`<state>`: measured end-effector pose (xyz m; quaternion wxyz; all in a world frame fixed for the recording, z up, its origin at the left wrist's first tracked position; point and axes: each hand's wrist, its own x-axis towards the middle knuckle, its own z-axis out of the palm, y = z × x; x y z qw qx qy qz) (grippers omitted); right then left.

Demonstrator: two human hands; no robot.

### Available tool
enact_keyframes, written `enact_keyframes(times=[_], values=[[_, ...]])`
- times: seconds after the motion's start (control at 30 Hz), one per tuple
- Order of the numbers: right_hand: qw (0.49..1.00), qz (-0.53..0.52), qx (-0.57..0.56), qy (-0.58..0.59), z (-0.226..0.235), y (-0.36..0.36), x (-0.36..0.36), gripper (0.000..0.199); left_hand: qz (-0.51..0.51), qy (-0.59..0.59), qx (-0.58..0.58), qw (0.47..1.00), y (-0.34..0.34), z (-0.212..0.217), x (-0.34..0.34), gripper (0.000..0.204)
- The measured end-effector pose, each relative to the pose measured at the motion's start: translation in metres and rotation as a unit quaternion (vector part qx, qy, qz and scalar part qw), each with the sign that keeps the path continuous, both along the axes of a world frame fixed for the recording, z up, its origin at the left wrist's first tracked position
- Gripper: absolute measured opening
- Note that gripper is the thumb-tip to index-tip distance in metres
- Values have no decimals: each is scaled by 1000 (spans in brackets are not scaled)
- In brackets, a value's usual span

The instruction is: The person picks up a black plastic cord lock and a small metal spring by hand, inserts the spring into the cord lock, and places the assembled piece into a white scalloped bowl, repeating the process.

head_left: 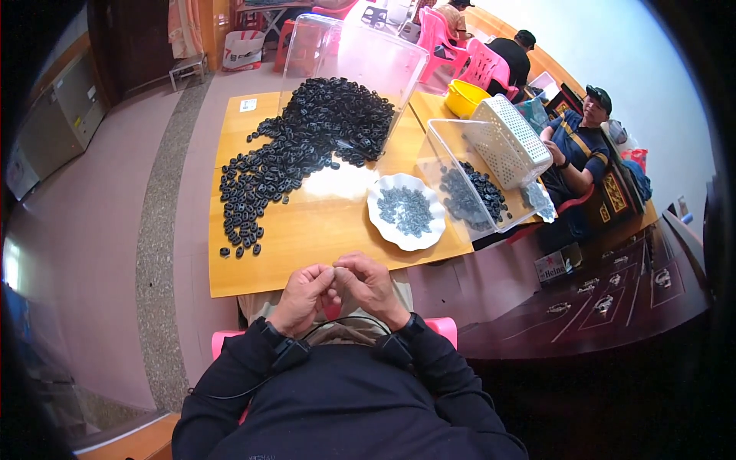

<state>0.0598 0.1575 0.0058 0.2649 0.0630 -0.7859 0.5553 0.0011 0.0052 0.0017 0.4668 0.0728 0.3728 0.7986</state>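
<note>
My left hand (299,299) and my right hand (373,287) meet over the near edge of the wooden table (249,276). Thumbs and fingertips of both are pinched together; whatever they hold is too small or hidden to make out. Beyond them spreads a heap of small black oval pieces (330,115) with holes, thinning out toward the near left. To the right of the heap, a white scalloped plate (412,242) carries many small translucent grey pieces (406,211). More black pieces (468,195) lie in a clear plastic bin (445,138) right of the plate.
Behind the heap a large clear bin (368,50) lies tipped toward me. A white perforated basket (510,138) and a yellow basin (464,98) stand at the right. A seated person (575,149) is beyond them. Dark carved wooden furniture (606,299) fills the lower right.
</note>
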Motion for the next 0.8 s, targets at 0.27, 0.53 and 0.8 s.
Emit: enact_keyframes(times=[0.27, 0.53, 0.8], values=[[975, 60, -74, -200, 15, 9, 11, 9, 5, 22, -17, 1000, -1, -1, 1, 20], [989, 62, -24, -132, 18, 7, 9, 8, 7, 34, -26, 999, 0, -2, 1, 20], [967, 81, -105, -218, 16, 9, 11, 13, 13, 53, -38, 998, 2, -2, 2, 21]])
